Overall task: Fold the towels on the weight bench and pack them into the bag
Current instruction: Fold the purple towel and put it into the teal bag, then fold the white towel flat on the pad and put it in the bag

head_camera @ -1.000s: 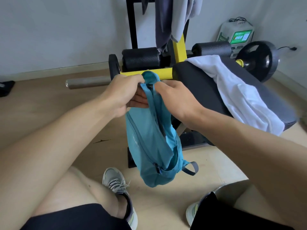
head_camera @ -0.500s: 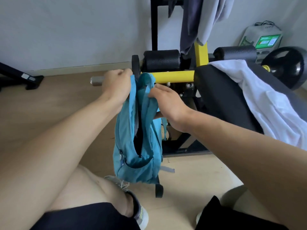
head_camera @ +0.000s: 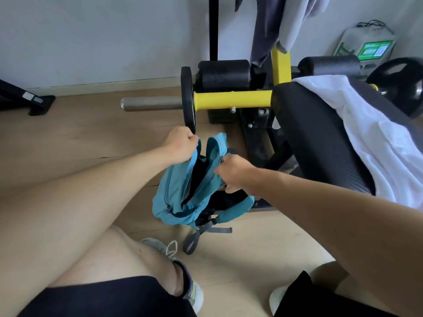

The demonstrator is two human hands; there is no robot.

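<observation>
Lowered since the earlier frame, the teal fabric backpack (head_camera: 183, 191) now sits down near the pale wood-plank floor (head_camera: 80, 138) rather than up in front of the yellow bar, and its mouth is pulled wider, showing a dark lining. At far left a black metal foot (head_camera: 34, 104) of some other frame rests on the planks by the grey wall (head_camera: 103, 37), with bare floor between it and the bench. Next comes the smooth steel sleeve (head_camera: 151, 104) of the yellow crossbar (head_camera: 231, 100), capped by a thin black disc (head_camera: 187, 101). Just below that disc, the left hand (head_camera: 180, 145) pinches the left rim of the backpack's opening, fingers curled tight on the cloth. The backpack's grey webbing straps (head_camera: 199, 236) trail onto the floor beside a grey laced trainer (head_camera: 174, 261). The right hand (head_camera: 235, 173) grips the right rim, fingers closed round the fabric, so the two hands hold the mouth apart. Behind them stand ribbed black foam rollers (head_camera: 223, 73) and dark and grey garments (head_camera: 281, 24) hanging from the upright. To the right, the black textured vinyl pad of the weight bench (head_camera: 320, 143) slopes toward the near side, its rounded left edge close to the right forearm. A rumpled white towel (head_camera: 375, 143) lies draped along the pad, unfolded. Far right, a black weight plate (head_camera: 398, 81) and a white box with a green label (head_camera: 366, 51) crowd the corner.
</observation>
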